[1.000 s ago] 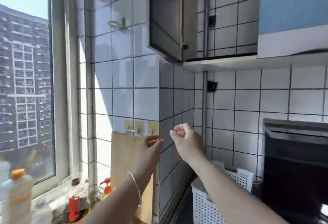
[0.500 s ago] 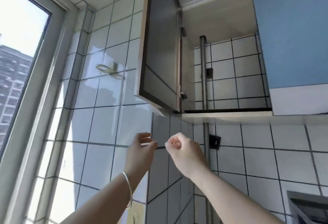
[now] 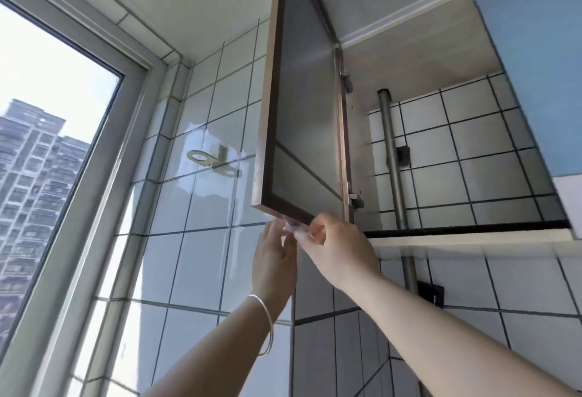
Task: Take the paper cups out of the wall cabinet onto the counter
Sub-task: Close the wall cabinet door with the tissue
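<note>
Far left, a tall window [image 3: 56, 132] shows an apartment block [image 3: 28, 182] in bright daylight. Beside it, on the glossy tiled wall [image 3: 201, 195], a metal ring hook [image 3: 204, 157] sticks out, well clear of everything else.

Next comes the wall cabinet's open door [image 3: 302, 113], swung out toward the room, with a dark wood frame around a frosted panel. Both hands are up at its bottom edge. The left hand [image 3: 272, 258], a thin silver bangle [image 3: 266, 321] on its wrist, has its fingers straight and close together, the tips touching the underside of the door near a small clear tab there; it grips nothing I can see. The right hand [image 3: 338, 247] is loosely curled, thumb and forefinger pinched near that same clear tab just under the door's corner. Whether they hold it is hard to tell.

To the right, the wall cabinet [image 3: 441, 233] stands open: I see its shelf edge, the tiled back wall and a grey vertical pipe [image 3: 392, 160] running through it. No paper cups show in the part visible from here. Far right, the neighbouring blue door [image 3: 535, 66] is closed.
</note>
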Demonstrator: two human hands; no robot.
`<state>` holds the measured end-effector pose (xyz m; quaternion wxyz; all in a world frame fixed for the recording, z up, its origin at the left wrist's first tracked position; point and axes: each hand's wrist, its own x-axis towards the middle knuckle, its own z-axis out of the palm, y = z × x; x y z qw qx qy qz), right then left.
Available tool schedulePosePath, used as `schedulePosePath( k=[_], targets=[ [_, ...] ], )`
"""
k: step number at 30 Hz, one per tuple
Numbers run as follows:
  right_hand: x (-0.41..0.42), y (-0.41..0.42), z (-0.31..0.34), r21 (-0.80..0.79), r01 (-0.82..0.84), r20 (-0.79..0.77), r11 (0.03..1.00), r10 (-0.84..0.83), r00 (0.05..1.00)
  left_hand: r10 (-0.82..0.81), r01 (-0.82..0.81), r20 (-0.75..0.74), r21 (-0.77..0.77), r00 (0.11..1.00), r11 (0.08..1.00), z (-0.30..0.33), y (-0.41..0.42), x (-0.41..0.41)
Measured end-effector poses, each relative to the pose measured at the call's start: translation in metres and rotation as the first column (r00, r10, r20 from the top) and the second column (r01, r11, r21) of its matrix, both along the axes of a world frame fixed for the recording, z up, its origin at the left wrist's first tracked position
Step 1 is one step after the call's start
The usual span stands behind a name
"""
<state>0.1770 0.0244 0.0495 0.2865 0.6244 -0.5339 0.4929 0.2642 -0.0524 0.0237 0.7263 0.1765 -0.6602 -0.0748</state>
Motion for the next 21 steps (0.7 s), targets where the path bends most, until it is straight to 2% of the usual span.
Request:
schedulePosePath(
  k=[4, 10, 15, 21],
  targets=[
    [0.005, -0.006, 0.006, -0.087, 0.074, -0.009, 0.993, -0.075, 0.997, 0.131, -0.123, 0.048, -0.144, 0.99, 0.982, -0.001, -0.013, -0.001],
    [-0.001, -0.01, 0.003, -0.23, 0.056, -0.015, 0.972, -0.061, 0.998, 0.213, -0.216, -0.043, -0.309, 0.976, 0.926, 0.004, -0.022, -0.009],
    [-0.024, -0.004, -0.003, -0.327, 0.021, 0.0, 0.945, -0.022, 1.0, 0.213, -0.212, -0.045, -0.42, 0.976, 0.882, 0.01, -0.012, -0.029],
    [-0.062, 0.01, -0.012, -0.387, -0.051, 0.133, 0.921, 0.11, 0.985, 0.305, -0.285, -0.054, -0.538, 0.951, 0.793, 0.019, 0.007, -0.069]
  ],
)
